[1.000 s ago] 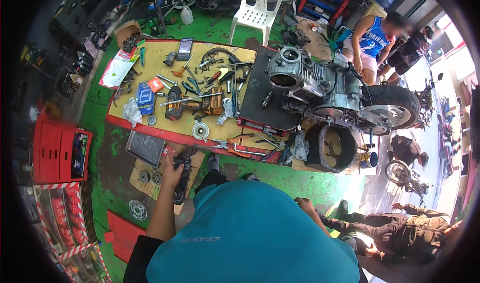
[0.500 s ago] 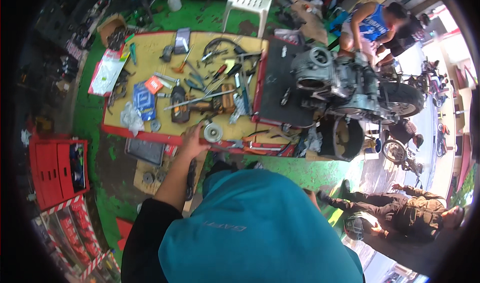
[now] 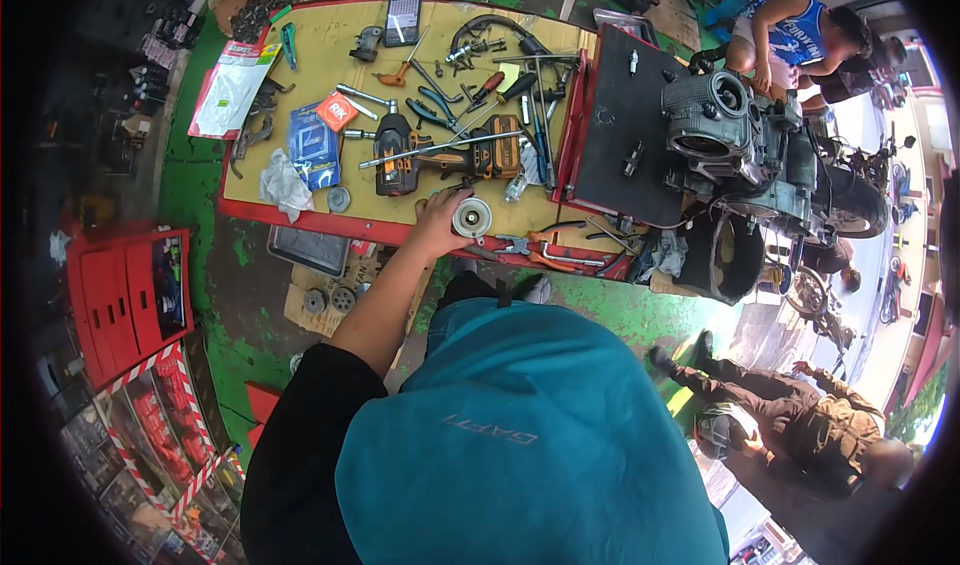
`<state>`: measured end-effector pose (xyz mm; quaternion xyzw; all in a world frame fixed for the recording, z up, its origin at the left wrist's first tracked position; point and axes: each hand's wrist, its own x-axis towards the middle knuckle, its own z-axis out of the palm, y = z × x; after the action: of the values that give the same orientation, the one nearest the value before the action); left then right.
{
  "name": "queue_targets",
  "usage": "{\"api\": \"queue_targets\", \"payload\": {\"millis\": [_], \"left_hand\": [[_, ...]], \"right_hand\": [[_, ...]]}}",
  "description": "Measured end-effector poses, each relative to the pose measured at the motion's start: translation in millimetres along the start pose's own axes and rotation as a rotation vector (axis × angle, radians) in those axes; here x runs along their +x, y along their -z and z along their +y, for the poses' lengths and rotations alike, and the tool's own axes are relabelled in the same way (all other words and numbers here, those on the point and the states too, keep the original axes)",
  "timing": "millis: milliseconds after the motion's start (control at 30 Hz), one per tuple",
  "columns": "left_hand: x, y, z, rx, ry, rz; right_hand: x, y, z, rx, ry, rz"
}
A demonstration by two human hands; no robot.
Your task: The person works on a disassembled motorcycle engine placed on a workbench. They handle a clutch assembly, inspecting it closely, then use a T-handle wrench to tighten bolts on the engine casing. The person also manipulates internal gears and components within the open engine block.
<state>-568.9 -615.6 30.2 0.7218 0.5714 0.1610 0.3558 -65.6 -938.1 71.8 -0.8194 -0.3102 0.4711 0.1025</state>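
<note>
- The left hand (image 3: 441,217) is lying on the near side of the power tool, against the left edge of a round metal part (image 3: 472,218); its fingers are bending, and I cannot tell whether they are gripping.
- The right hand is staying outside the view, so I cannot tell its state.
- The round metal part is sitting just nearer than the power tool, by the red edge of the workbench (image 3: 362,227).
- Orange-handled pliers (image 3: 545,259) are lying nearer and to the right of the power tool.
- The orange-and-black power tool (image 3: 446,163) is lying on its side, a long metal rod (image 3: 492,139) crossing it.
- Crumpled plastic (image 3: 287,185) and a blue packet (image 3: 314,147) are lying to its left.
- A red-and-black screwdriver (image 3: 488,87) is lying just beyond the power tool.
- An engine (image 3: 715,120) is standing well to its right.
- A phone (image 3: 403,17) is lying beyond it, near the far edge.
- A person in a blue sleeveless top (image 3: 795,40) is bending beyond the power tool, far right.
</note>
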Motion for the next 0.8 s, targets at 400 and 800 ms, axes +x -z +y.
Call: {"api": "queue_targets", "payload": {"millis": [400,800], "left_hand": [[-63,15,40,-0.997,0.190,0.239],[-172,128,84,-1.337,0.155,0.777]], "right_hand": [[25,16,-103,-0.002,0.166,-0.063],[55,-31,-285,-0.160,0.528,-0.370]]}}
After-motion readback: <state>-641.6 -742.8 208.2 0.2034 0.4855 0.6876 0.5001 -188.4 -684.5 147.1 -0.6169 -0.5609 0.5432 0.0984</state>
